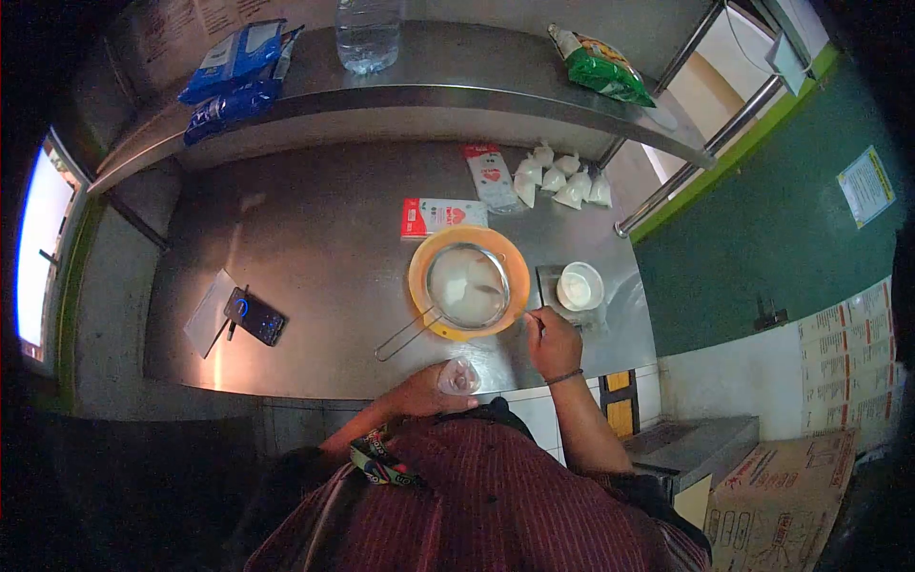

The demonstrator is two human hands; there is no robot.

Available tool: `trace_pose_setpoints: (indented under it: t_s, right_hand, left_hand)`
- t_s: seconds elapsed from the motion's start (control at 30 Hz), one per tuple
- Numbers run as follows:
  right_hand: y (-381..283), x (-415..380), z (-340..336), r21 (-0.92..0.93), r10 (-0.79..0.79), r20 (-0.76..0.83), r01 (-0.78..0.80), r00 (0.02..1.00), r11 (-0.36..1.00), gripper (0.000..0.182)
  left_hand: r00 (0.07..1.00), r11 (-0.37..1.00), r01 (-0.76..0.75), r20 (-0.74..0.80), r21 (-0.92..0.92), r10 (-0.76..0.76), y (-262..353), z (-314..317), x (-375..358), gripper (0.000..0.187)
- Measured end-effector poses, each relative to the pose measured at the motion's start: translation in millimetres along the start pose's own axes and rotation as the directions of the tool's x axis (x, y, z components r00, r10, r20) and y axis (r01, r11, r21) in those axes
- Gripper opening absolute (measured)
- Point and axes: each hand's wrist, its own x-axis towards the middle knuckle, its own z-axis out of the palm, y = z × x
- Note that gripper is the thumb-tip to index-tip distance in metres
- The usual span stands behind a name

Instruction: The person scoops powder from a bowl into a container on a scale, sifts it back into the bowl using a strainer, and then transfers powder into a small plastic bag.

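My left hand (424, 392) is wrapped round a small clear plastic cup (458, 377), low at the table's front edge. An orange bowl (521, 272) stands in front of me. Across its top rests a wire-mesh sieve (464, 288) with white powder in it, its handle (400, 337) pointing front left. My right hand (555, 345) is closed beside the bowl's right rim; what its fingers hold, if anything, is too small to make out. Just beyond it, a white tub (579, 286) with white powder inside stands on a flat scale-like base (548, 278).
Two red-and-white packs (444, 216) lie behind the bowl, near several small bags of white powder (573, 187). A phone (255, 317) lies at left. Overhead, a steel shelf (457, 95) carries blue packets (233, 76), a water bottle (368, 38) and a green packet (602, 69).
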Motion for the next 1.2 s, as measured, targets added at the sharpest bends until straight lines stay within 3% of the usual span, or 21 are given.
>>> trace_pose_setpoints:
  t_s: [0.43, 0.53, 0.67, 0.73, 0.87, 1.2]
  right_hand:
    - [-9.2, -0.8, -6.0, 0.002, -0.010, 0.074, 0.010, 0.997, 1.000, 0.018]
    - [-7.7, 0.3, -5.1, -0.019, 0.016, 0.081, -0.015, 0.997, 1.000, 0.018]
    - [-7.0, -0.9, -5.8, -0.011, -0.029, 0.025, 0.029, 0.999, 1.000, 0.024]
    - [-8.1, -3.6, -7.1, -0.030, -0.024, 0.037, 0.025, 0.999, 0.999, 0.024]
    - [-7.8, -5.1, -3.3, -0.032, -0.040, 0.012, 0.041, 0.999, 0.999, 0.024]
    - [-15.6, -8.7, -6.6, -0.023, -0.040, 0.043, 0.041, 0.998, 0.999, 0.016]
  left_hand:
    - [0.996, 0.993, 0.087, 0.007, -0.080, -0.087, 11.8, 3.5, 3.3, 0.045]
    - [0.999, 0.998, 0.040, -0.025, 0.039, -0.039, 2.0, 4.1, 3.9, 0.050]
    - [1.000, 1.000, -0.008, -0.021, 0.026, 0.008, 1.2, 4.4, 6.1, 0.051]
    - [0.997, 0.996, 0.072, -0.016, 0.043, -0.072, 7.7, 4.9, 1.9, 0.050]
    - [0.999, 0.997, 0.034, 0.009, -0.065, -0.033, 3.7, 6.8, -1.8, 0.049]
    - [0.997, 0.997, 0.071, -0.010, 0.001, -0.071, -2.1, 4.3, -12.1, 0.051]
